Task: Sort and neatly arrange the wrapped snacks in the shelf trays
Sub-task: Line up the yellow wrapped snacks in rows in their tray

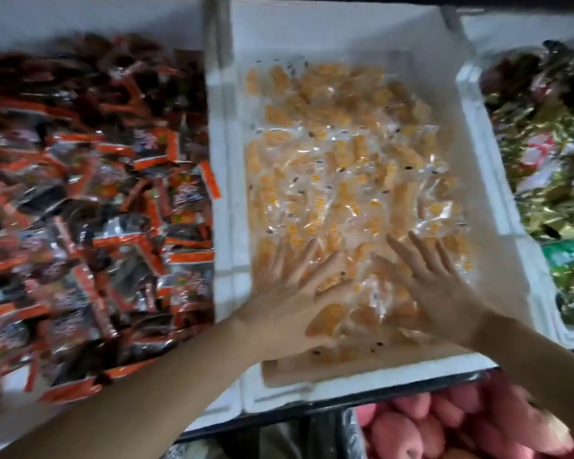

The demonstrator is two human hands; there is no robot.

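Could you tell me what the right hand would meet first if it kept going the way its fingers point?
More of the clear-wrapped orange snacks: the right hand lies flat on them, fingers aimed up the white tray. Beyond them, probably its far wall.

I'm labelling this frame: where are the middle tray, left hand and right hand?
middle tray (328,34): head view, bare back wall.
left hand (289,294): head view, back of hand.
right hand (436,288): head view, back of hand.

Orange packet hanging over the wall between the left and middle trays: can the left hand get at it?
Probably yes. The left hand lies flat on the yellow snacks, and the orange packet sits uncovered on the tray wall further back, with nothing between.
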